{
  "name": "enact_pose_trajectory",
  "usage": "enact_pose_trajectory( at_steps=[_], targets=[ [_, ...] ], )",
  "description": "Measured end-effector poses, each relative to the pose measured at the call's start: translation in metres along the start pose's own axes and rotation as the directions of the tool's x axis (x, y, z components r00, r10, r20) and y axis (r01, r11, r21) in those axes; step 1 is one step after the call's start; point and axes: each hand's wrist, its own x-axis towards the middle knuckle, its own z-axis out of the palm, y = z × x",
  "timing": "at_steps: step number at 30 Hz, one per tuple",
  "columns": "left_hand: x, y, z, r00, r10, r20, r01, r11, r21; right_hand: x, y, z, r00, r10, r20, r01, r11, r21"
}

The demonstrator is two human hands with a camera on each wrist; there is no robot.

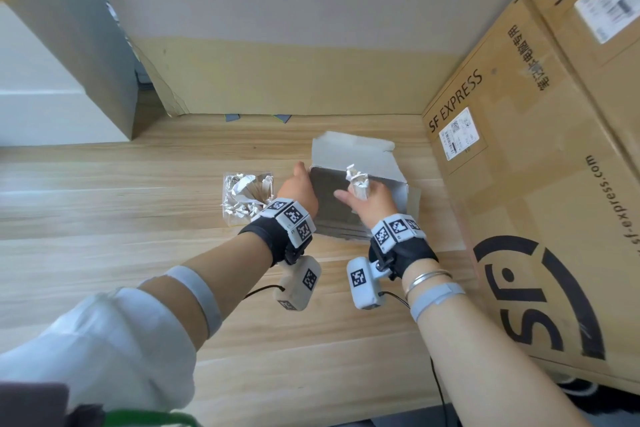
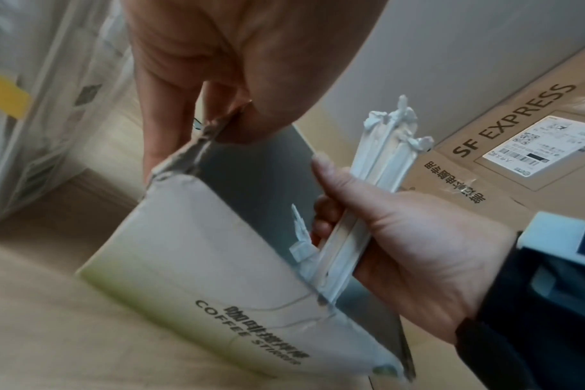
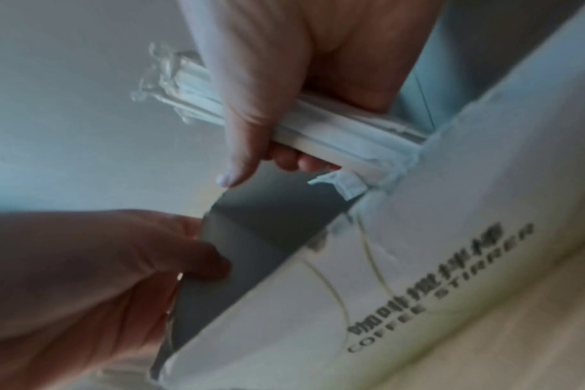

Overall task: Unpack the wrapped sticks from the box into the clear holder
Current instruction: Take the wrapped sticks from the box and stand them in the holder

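Observation:
A white "coffee stirrer" box [image 1: 360, 156] stands open on the wooden table, right of centre in the head view. My left hand [image 1: 300, 184] pinches its torn left edge, thumb inside the flap [image 2: 214, 129]. My right hand [image 1: 363, 199] grips a bundle of white paper-wrapped sticks [image 1: 356, 178] just above the box's opening. In the left wrist view the bundle [image 2: 384, 163] is partly out of the box [image 2: 191, 250]. The clear holder [image 1: 228, 215] stands left of the box with several wrapped sticks in it.
Large brown SF Express cartons [image 1: 519, 166] wall off the right side close to the box. A cardboard sheet [image 1: 294, 80] leans on the back wall. A grey cabinet [image 1: 86, 45] stands at the far left. Bare wooden tabletop [image 1: 121, 218] lies left of the holder.

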Motion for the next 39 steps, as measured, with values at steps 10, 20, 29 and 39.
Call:
enact_pose_trajectory(
  at_steps=[10,20,29,39],
  targets=[
    [0.004,-0.004,-0.012,0.994,0.1,-0.038,-0.101,0.995,-0.007,0.002,-0.016,-0.001,0.983,-0.127,-0.136,0.158,0.956,0.246],
    [-0.001,-0.049,-0.047,0.957,0.117,-0.265,-0.059,0.975,0.214,0.004,-0.066,0.02,0.936,-0.306,-0.176,0.35,0.866,0.356],
    [0.01,-0.091,-0.053,0.995,0.088,-0.053,-0.083,0.993,0.088,-0.009,-0.118,0.044,0.882,-0.44,-0.171,0.462,0.728,0.507],
    [0.007,-0.093,-0.059,0.977,0.153,-0.147,-0.17,0.979,-0.109,-0.006,-0.126,0.077,0.876,-0.478,-0.061,0.403,0.658,0.636]
  ],
)
